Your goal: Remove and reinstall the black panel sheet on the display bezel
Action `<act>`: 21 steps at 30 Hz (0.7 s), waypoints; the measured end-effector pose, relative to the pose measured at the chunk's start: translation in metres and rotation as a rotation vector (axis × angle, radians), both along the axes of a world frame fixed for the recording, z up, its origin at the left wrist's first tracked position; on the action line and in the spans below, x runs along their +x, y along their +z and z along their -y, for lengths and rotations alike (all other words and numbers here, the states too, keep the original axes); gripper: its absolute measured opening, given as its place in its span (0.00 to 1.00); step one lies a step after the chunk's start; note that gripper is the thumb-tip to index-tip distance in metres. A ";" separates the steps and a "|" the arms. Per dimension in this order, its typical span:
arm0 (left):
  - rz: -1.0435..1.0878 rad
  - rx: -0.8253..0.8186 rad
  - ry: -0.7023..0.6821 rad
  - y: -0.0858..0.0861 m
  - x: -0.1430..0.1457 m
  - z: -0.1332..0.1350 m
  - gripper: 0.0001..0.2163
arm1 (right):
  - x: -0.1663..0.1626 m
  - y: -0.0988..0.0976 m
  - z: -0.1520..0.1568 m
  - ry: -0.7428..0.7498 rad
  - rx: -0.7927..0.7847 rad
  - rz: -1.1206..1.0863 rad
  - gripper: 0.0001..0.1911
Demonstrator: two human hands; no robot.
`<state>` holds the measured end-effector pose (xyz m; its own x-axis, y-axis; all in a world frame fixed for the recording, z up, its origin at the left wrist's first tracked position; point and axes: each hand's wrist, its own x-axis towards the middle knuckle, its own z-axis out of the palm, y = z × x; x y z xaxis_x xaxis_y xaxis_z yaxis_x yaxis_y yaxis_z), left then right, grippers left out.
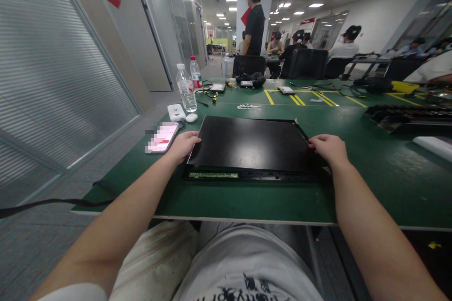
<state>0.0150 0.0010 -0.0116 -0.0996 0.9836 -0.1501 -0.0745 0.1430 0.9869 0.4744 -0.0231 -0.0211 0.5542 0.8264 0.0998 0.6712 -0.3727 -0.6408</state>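
Observation:
In front of me a flat black display panel [250, 143] lies over a black frame [275, 177], slightly askew to it. Along the front of the frame a strip of green circuit board [213, 175] shows below the panel's near edge. My left hand [185, 145] is closed, its fingers pinching the panel's left edge. On the opposite side my right hand [328, 146] is closed too, fingertips at the right edge where panel and frame meet. Most of the frame's inside is hidden under the panel.
Left of the panel are a lit phone [163, 137], a white power bank [176, 113], a small white case [191, 117] and a clear water bottle [186, 89]. Dark metal parts [406, 118] lie at right on the green table [370, 188]. A person [254, 23] stands beyond.

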 end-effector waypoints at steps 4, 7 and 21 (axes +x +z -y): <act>-0.023 0.004 0.012 -0.001 -0.001 0.000 0.14 | -0.001 0.000 0.000 -0.007 -0.004 0.004 0.10; -0.032 0.012 -0.001 -0.002 -0.002 0.000 0.14 | 0.000 -0.002 -0.001 -0.007 0.002 0.012 0.10; 0.006 0.049 -0.018 -0.003 -0.002 -0.001 0.14 | 0.004 -0.007 -0.003 0.007 0.012 0.024 0.11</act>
<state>0.0129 0.0024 -0.0150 -0.0815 0.9914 -0.1022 -0.0782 0.0958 0.9923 0.4784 -0.0198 -0.0281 0.5458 0.8289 0.1226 0.6889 -0.3607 -0.6287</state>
